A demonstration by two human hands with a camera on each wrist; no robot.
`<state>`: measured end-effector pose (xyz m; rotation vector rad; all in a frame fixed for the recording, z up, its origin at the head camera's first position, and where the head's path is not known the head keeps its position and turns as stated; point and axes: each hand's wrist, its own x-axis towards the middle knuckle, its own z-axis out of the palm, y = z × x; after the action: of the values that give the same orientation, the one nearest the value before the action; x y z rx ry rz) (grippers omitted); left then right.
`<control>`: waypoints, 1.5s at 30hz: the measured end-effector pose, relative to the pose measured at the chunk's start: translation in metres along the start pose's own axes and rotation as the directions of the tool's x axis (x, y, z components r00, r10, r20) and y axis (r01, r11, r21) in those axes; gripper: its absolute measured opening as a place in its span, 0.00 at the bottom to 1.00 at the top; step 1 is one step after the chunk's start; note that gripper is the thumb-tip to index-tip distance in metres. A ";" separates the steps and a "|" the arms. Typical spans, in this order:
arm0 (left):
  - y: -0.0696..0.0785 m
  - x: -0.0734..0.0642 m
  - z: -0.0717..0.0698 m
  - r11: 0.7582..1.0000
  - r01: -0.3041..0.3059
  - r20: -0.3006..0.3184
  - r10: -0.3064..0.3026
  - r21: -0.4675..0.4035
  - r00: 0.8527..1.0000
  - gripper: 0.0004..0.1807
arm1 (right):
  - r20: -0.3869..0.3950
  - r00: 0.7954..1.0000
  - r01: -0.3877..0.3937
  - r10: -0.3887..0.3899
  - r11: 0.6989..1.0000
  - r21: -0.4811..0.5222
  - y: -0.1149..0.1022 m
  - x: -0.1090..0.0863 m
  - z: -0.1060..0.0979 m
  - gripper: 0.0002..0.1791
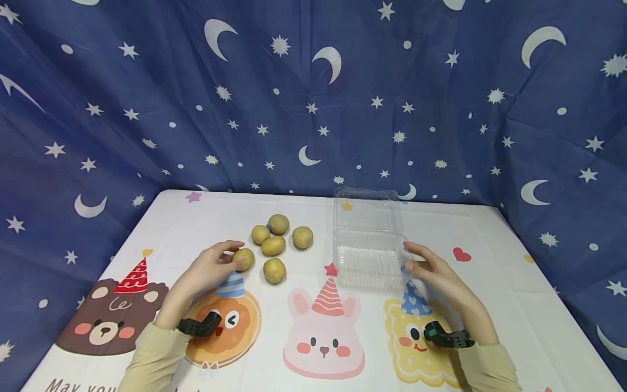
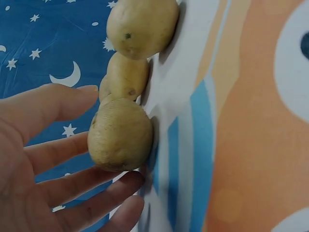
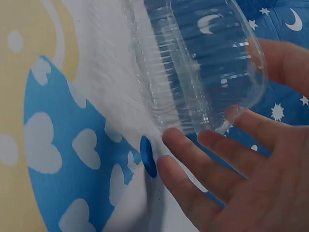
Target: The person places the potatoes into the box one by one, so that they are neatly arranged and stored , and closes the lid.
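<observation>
My left hand [image 1: 209, 268] is at a round yellow potato [image 1: 243, 259] on the left of the table. In the left wrist view its fingers reach past that potato [image 2: 120, 135] fairly straight, while the thumb stands a little off it. Several more potatoes [image 1: 274, 270] lie just to the right and beyond. My right hand [image 1: 441, 276] is beside a clear plastic clamshell box [image 1: 368, 256], whose lid [image 1: 367, 211] is folded back toward the curtain. In the right wrist view the relaxed fingertips [image 3: 176, 140] are right at the box's end wall, thumb spread apart from them.
A white tablecloth [image 1: 313, 337] printed with party animals covers the table. Behind it and at both sides hangs a blue curtain [image 1: 274, 120] with moons and stars. Each wrist wears a black strap [image 1: 198, 326]. Between the potatoes and the box runs a strip of tablecloth.
</observation>
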<state>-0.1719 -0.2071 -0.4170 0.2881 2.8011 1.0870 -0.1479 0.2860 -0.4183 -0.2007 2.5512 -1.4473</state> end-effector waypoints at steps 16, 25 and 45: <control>-0.006 0.004 0.006 0.999 -0.042 -0.045 0.042 0.004 0.998 0.25 | 0.143 0.988 0.064 -0.064 0.998 0.002 0.012 0.000 -0.002 0.41; -0.006 0.006 0.008 1.000 -0.016 -0.076 0.017 0.009 0.997 0.23 | 0.142 0.986 0.081 -0.082 0.997 0.013 0.014 0.000 -0.002 0.42; 0.008 0.002 0.004 0.999 0.035 -0.148 -0.036 -0.012 0.988 0.24 | 0.159 0.986 0.054 -0.059 0.998 0.035 0.015 0.001 -0.002 0.43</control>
<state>-0.1721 -0.1982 -0.4148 0.1616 2.9164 1.1590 -0.1494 0.2958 -0.4304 -0.3715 2.4120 -1.4263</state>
